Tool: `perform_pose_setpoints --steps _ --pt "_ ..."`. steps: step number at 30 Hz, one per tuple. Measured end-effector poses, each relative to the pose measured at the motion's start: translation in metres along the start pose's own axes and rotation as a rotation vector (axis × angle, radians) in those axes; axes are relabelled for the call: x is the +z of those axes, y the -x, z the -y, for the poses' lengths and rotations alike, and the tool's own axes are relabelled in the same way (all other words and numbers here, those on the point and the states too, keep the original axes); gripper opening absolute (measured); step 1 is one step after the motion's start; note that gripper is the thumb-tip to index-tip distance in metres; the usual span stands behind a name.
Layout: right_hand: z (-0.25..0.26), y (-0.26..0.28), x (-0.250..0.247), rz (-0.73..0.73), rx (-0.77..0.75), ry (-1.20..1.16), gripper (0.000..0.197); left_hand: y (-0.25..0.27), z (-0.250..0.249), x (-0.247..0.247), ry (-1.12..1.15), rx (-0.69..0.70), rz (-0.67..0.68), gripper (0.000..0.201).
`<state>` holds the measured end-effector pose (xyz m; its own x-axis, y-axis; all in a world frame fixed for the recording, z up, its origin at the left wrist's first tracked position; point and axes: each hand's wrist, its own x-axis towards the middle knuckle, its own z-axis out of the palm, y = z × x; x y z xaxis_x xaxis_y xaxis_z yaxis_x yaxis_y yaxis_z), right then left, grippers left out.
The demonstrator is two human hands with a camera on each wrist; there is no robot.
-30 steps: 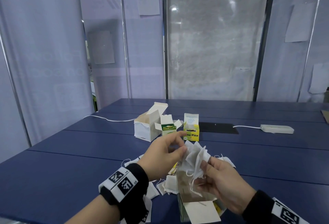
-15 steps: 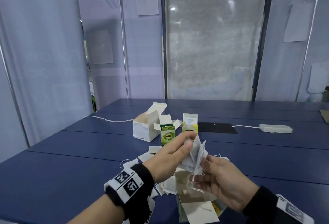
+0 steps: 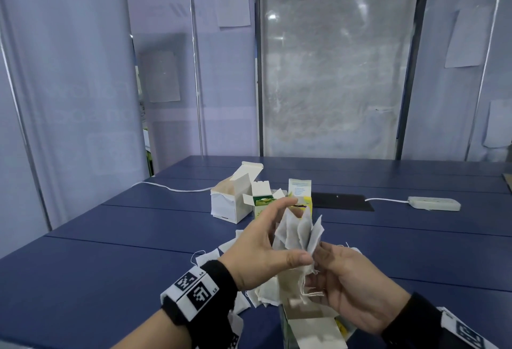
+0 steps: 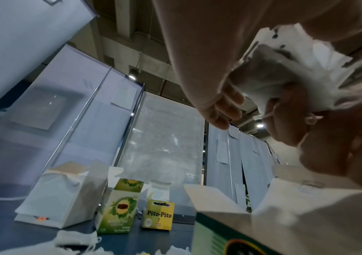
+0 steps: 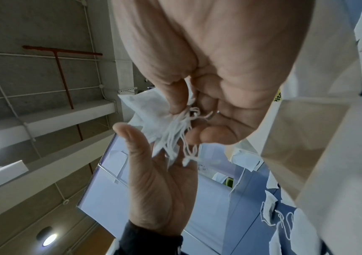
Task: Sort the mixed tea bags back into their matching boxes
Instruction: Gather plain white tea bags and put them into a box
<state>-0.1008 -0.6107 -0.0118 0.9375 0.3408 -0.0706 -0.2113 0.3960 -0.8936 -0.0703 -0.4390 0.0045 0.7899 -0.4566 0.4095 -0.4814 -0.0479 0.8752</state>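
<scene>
Several white paper tea bags (image 3: 297, 233) fan loosely from the pinched grip of our right hand (image 3: 357, 290), our left hand (image 3: 257, 251) spread apart, so some may slip onto the blue counter (image 3: 110, 279).

- The near box (image 3: 313, 331), at 6 o'clock in the head view, is cut off by the bottom edge. In the left wrist view its label also runs off the bottom.
- The bundle of tea bags (image 3: 297, 233) has its lower ends buried between the left hand (image 3: 260, 254) and the right hand (image 3: 352, 290), so the count cannot be told.
- The loose tea bags (image 3: 207, 258), at 7 o'clock from the bundle, lie mostly behind the left hand and wrist.
- The green tea box (image 3: 261, 201) has its front largely hidden by the left fingers.
- The Pito-Pito box (image 3: 299, 188) shows only its flap and a yellow sliver.
- The small print on both boxes is too blurred to read.
</scene>
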Motion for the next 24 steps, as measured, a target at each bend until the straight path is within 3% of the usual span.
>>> perform_pose_setpoints --steps 9,14,18,20,24 --pt "-0.008 -0.005 -0.005 -0.081 0.047 0.037 0.01 -0.001 0.004 0.016 -0.017 0.063 -0.092 0.077" --pt "-0.006 -0.004 -0.004 -0.07 0.039 0.015 0.043 -0.005 0.008 0.016 -0.016 0.077 -0.131 0.063" --pt "-0.008 -0.006 -0.004 -0.006 0.048 0.016 0.05 -0.005 0.012 0.014 0.012 0.09 -0.128 0.075" --pt "-0.011 -0.009 -0.004 -0.008 0.044 0.015 0.048 -0.006 0.013 0.013 -0.023 0.091 -0.108 0.081" --pt "-0.011 -0.013 -0.004 -0.012 0.08 0.006 0.027 -0.006 0.013 0.009 -0.058 0.117 -0.086 0.063"
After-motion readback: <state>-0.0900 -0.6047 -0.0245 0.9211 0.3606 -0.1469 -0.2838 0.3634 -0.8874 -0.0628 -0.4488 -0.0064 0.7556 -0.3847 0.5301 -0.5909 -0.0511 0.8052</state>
